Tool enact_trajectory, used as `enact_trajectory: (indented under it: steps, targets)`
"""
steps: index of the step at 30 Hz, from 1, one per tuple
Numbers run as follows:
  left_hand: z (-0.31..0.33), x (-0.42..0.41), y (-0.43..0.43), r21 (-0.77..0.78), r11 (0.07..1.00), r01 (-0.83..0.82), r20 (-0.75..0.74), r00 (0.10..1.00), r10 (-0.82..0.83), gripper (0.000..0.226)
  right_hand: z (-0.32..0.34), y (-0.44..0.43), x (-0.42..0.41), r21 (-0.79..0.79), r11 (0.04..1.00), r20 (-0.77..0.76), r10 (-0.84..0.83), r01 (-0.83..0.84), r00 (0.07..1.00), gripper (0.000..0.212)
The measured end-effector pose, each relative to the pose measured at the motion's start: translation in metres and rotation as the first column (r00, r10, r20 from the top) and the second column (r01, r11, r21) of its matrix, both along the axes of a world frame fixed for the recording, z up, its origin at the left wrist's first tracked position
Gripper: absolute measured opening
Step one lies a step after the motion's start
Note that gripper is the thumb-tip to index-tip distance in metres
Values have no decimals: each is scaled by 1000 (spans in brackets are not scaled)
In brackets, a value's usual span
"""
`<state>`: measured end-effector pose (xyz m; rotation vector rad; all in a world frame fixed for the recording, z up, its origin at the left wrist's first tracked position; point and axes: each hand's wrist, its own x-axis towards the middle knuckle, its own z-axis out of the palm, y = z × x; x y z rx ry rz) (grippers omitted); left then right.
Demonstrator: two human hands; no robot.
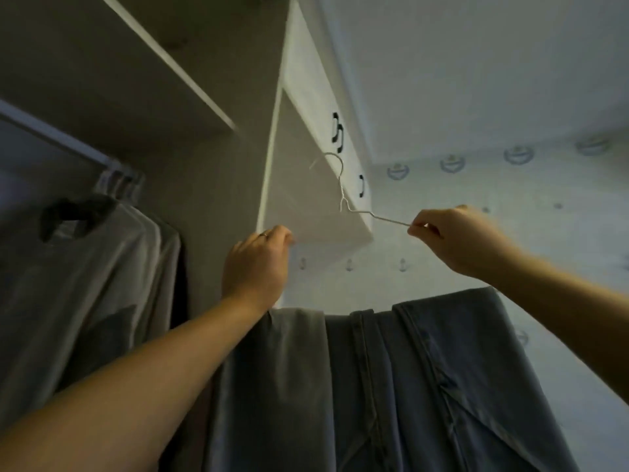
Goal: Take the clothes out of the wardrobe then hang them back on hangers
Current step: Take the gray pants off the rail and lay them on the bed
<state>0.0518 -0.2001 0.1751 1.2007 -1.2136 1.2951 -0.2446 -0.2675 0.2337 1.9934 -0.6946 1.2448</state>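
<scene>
A thin white wire hanger is raised in front of the wardrobe, its hook pointing up. My right hand pinches the hanger's right shoulder. My left hand is closed at the hanger's left side; the wire there is hard to see against the white panel. Blue jeans hang folded over the hanger's lower bar, below both hands, with a greyer trouser leg on the left.
The wardrobe rail runs at upper left with pale shirts on hangers below it. A shelf sits above. A white cabinet door with black handles stands ahead. Patterned wall fills the right.
</scene>
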Motion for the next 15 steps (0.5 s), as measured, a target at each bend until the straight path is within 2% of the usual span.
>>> enact_trajectory:
  steps: [2, 5, 8, 12, 15]
  targets:
    - [-9, -44, -27, 30, 999, 41, 63, 997, -43, 29, -8, -13, -54, -63, 988, -43, -141, 138, 989, 23]
    - [-22, -110, -65, 90, 990, 107, 176, 977, -121, 19, -25, -32, -134, -183, 956, -76, -245, 228, 966, 26]
    - [-40, -178, -105, 202, 948, 246, 177, 943, -282, 15, -48, -51, -213, -249, 899, -82, -389, 359, 918, 48]
    - [-70, -269, -161, 312, 874, 373, 152, 888, -434, 31, -86, -68, -305, -218, 832, -82, -537, 510, 840, 82]
    - [-99, -334, -201, 329, 825, 459, 138, 842, -522, 45, -121, -76, -362, -153, 800, -80, -595, 580, 800, 98]
